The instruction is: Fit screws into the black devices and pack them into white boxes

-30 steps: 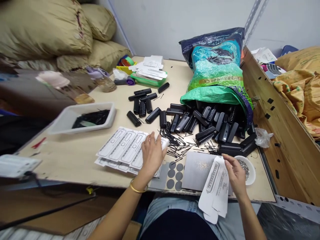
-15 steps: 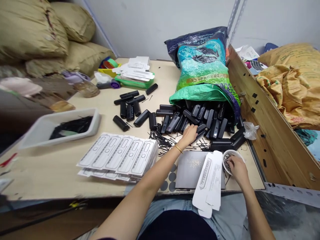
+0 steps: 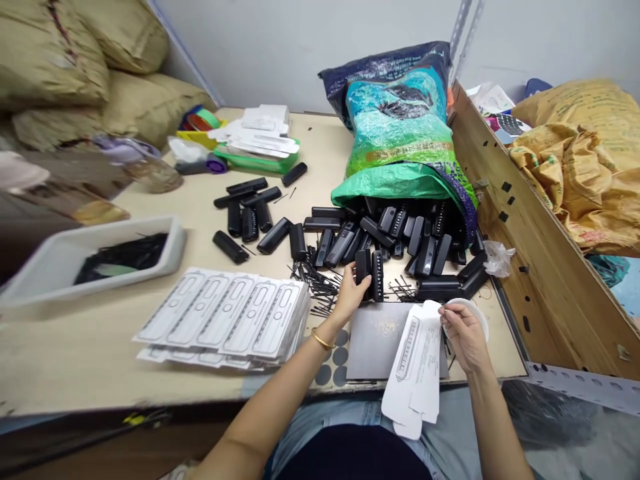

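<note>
My left hand [image 3: 353,293], a gold bangle at its wrist, grips a black plastic case [image 3: 363,272]. Just right of that case stands a second black piece with a row of small marks [image 3: 377,277]. Fingertips of my right hand [image 3: 463,330] are pinched together beside a round white bowl [image 3: 475,312]; what they hold is too small to make out. Between my hands a grey plate [image 3: 373,340] lies at the table edge, with a white printed box [image 3: 411,367] partly over it. More black cases [image 3: 345,241] spill from a colourful bag [image 3: 400,127].
Stacked printed white boxes [image 3: 220,313] lie left of my left arm. Farther left is a white tray [image 3: 173,257] of thin black pieces. Thin black sticks [image 3: 320,283] are scattered near my left hand. A wooden side board [image 3: 505,220] borders the right.
My left hand has drawn back from the pile with a black case in its grip. My right hand has lifted out of the bowl and shifted left, fingers pinched. The view has shifted slightly.
</note>
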A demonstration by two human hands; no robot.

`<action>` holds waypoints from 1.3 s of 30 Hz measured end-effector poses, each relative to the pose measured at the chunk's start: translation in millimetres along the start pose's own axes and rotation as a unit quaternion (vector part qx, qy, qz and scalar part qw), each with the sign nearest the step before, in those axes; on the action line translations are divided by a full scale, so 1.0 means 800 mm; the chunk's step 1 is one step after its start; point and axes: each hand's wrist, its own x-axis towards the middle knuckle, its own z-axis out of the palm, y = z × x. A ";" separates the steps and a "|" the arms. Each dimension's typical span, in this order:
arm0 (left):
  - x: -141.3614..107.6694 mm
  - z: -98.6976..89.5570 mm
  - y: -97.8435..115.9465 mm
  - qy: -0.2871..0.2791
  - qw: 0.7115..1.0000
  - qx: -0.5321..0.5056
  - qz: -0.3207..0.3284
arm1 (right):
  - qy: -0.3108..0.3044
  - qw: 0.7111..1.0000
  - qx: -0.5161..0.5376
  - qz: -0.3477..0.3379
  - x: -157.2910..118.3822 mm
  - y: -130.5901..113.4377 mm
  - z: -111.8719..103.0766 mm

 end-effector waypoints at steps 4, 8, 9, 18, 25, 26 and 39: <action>0.010 0.003 0.007 0.003 0.998 0.067 0.006 | -0.017 0.994 -0.094 -0.043 0.006 -0.010 0.033; 0.009 0.016 0.012 -0.009 0.996 0.089 0.016 | 0.035 0.971 -0.186 -0.145 0.014 -0.019 0.072; 0.008 0.021 0.013 -0.013 0.995 0.093 0.019 | 0.021 0.962 -0.212 -0.171 0.016 -0.018 0.084; 0.006 0.028 0.037 -0.137 0.980 -0.131 -0.062 | -0.040 0.900 -0.360 -0.242 0.056 0.014 0.109; -0.002 0.019 0.053 -0.181 0.915 -0.315 -0.174 | -0.075 0.989 -0.087 -0.088 0.025 -0.025 0.093; -0.005 0.019 0.056 -0.182 0.908 -0.328 -0.187 | -0.078 0.992 -0.057 -0.076 0.019 -0.029 0.094; -0.032 0.025 0.060 -0.165 0.858 -0.438 -0.212 | 0.019 0.989 -0.053 -0.134 -0.025 -0.016 0.104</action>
